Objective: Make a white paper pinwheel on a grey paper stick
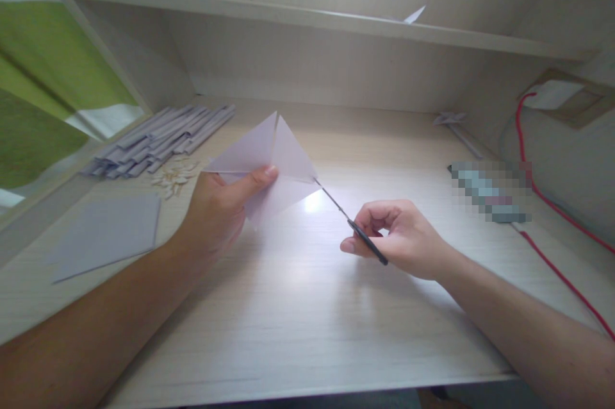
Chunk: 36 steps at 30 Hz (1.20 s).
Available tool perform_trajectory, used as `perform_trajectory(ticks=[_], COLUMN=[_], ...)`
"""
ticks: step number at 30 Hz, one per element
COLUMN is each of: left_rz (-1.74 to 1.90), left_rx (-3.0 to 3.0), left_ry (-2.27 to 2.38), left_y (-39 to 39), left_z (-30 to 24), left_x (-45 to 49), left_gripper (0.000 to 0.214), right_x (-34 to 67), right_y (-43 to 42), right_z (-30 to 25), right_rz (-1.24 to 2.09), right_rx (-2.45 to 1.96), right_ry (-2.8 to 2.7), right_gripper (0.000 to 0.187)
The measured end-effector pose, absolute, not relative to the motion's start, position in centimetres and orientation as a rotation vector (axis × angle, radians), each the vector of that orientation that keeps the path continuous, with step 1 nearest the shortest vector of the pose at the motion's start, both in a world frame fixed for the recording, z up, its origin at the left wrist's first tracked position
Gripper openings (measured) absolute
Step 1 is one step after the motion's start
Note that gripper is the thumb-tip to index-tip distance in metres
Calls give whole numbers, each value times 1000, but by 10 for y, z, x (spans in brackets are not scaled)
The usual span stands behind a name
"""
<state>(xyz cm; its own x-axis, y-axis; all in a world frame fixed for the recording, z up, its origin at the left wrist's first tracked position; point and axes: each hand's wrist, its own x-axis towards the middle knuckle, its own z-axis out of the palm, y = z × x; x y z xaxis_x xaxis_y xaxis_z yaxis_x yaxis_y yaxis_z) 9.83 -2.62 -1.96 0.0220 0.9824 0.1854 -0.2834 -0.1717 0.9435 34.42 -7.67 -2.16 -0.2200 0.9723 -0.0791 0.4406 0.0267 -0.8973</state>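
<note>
My left hand (225, 204) pinches a square sheet of white paper (291, 156) above the desk, thumb on top and the other fingers hidden behind. One slit runs inward from the sheet's far corner. My right hand (396, 236) is closed around the dark handle of a pair of scissors (368, 242). The thin blades reach up and left, and their tips meet the paper's right corner. Whether the blades are parted there is too small to tell.
Rolled paper tubes (158, 140) lie piled at the back left, beside small pale scraps (175, 175). A stack of paper squares (110, 229) rests at the left. At the right are a paper pinwheel (451, 119), a blurred-out device (490, 194) and a red cable (567, 274).
</note>
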Motion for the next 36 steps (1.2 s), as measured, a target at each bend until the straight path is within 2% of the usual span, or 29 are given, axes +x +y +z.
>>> perform_trajectory(ticks=[24, 36], left_rz=[1444, 1465], left_rx=[1140, 1161], left_ry=[870, 906], left_y=[-24, -25], left_z=[-21, -21], left_x=[99, 98], left_gripper=[17, 20], right_x=[343, 347], right_y=[-77, -72], right_z=[-20, -24], right_rz=[1192, 1252], right_rx=[-1406, -1469], right_ry=[-1679, -1706], right_gripper=[44, 36])
